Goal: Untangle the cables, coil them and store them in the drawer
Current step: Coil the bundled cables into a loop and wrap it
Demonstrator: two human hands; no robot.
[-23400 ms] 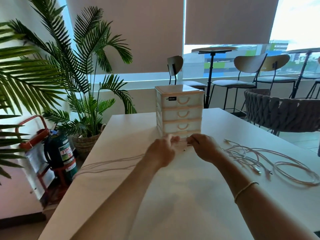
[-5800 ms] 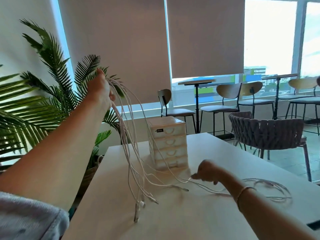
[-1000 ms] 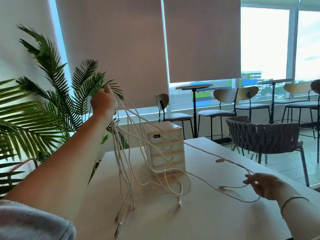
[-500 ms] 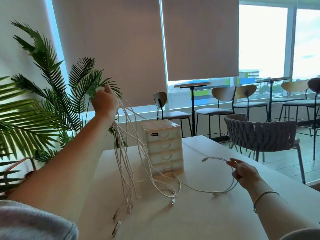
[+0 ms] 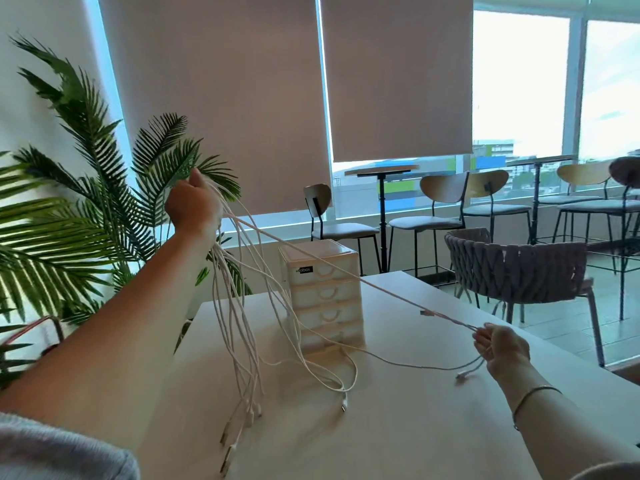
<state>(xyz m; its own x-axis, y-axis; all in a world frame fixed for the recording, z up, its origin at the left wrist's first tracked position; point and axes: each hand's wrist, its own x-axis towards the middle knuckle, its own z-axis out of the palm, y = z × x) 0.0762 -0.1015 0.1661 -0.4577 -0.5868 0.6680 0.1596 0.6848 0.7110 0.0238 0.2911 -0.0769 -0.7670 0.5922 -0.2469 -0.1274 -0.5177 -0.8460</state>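
Note:
My left hand (image 5: pixel 194 207) is raised high over the table's left side and grips a bunch of white cables (image 5: pixel 239 327). Several strands hang down from it, their plugs resting on the white table (image 5: pixel 398 427). One cable (image 5: pixel 388 289) runs taut from that hand to my right hand (image 5: pixel 502 348), which pinches it low over the table's right part; short plug ends dangle below those fingers. A small white drawer unit (image 5: pixel 323 296) with four shut drawers stands behind the hanging strands.
A large palm plant (image 5: pixel 79 216) stands left of the table. A woven grey chair (image 5: pixel 519 268) sits at the table's far right edge. Bar stools and high tables (image 5: pixel 446 202) line the windows behind.
My right hand has pulled one cable out to the right until it is taut. My left hand stays raised with the bunch.

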